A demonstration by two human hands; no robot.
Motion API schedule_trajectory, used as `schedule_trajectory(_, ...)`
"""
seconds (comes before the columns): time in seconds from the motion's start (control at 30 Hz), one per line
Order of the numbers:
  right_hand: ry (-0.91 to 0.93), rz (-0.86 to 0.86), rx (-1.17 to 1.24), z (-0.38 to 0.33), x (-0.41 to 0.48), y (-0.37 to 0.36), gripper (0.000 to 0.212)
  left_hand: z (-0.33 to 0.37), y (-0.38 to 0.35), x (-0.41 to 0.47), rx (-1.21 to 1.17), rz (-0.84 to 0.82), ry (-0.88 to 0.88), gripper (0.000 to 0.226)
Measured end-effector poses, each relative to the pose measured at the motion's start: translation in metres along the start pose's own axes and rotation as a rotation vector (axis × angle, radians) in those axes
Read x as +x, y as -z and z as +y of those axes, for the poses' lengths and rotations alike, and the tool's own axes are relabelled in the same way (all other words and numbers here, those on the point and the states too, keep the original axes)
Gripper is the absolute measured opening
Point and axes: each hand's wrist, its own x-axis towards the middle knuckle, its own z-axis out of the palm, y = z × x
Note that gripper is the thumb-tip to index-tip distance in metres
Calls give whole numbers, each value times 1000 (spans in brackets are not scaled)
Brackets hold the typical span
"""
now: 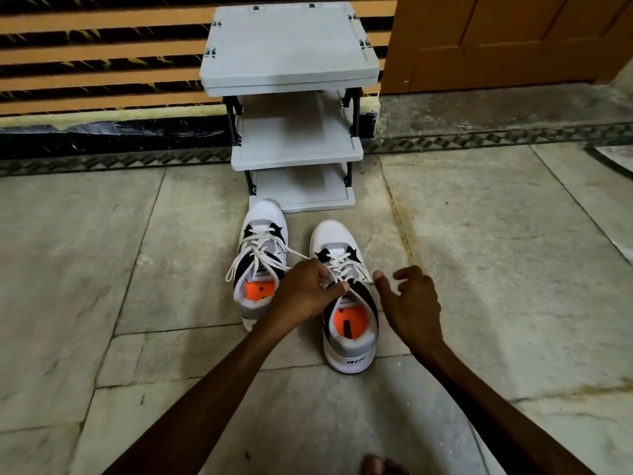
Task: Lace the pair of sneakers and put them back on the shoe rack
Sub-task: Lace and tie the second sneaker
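Two white, black and grey sneakers with orange insoles stand side by side on the stone floor, toes toward a grey shoe rack [296, 150]. The left sneaker [261, 255] has white laces threaded, their ends hanging loose. Over the tongue of the right sneaker [347, 303], my left hand [306, 289] pinches a white lace [337, 281] between thumb and fingers. My right hand [412, 301] hovers just right of that shoe, fingers spread and curled, thumb pointing at the lace, holding nothing.
The rack has a flat top and several open shelves, and stands against a striped orange and black wall [102, 63]. A wooden door [507, 39] is at the upper right. A bare toe [382, 466] shows at the bottom edge. Stone floor lies on both sides.
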Motion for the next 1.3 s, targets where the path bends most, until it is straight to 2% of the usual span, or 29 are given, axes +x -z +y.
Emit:
schedule_trajectory(0.07,-203,-134,108,-8,6,3,57,1,-3,6,-96,-36,23,36)
schedule_trajectory(0.13,-339,-266,302,-17,12,5,54,3,-5,9,-264,-43,88,29)
schedule_trajectory(0.23,-270,-304,470,-29,23,2,38,10,-1,12,-571,-67,210,18)
schedule_trajectory(0.33,-226,-349,604,-47,28,3,32,22,12,11,-684,-22,192,18)
schedule_trajectory(0.47,-133,-362,582,-55,29,2,36,46,28,11,-607,87,-14,23)
schedule_trajectory(0.53,-131,-367,570,-52,30,0,32,51,34,14,-537,91,-71,24)
schedule_trajectory(0.67,-102,-339,537,-44,33,2,19,48,36,18,-216,48,-84,30)
schedule_trajectory(0.73,-91,-354,485,-41,35,5,12,43,33,15,-60,5,-15,32)
schedule_trajectory(0.87,-71,-446,350,-33,35,6,11,27,18,5,-157,-92,115,18)
schedule_trajectory(1.03,-41,-405,403,-32,30,-2,21,16,8,9,-280,-73,143,5)
schedule_trajectory(1.17,-98,-376,458,-30,32,-6,24,13,5,14,-389,-194,189,10)
schedule_trajectory(1.23,-129,-370,469,-28,33,-7,23,12,5,15,-390,-199,177,6)
schedule_trajectory(1.3,-127,-374,470,-27,33,-7,23,10,5,17,-375,-189,170,12)
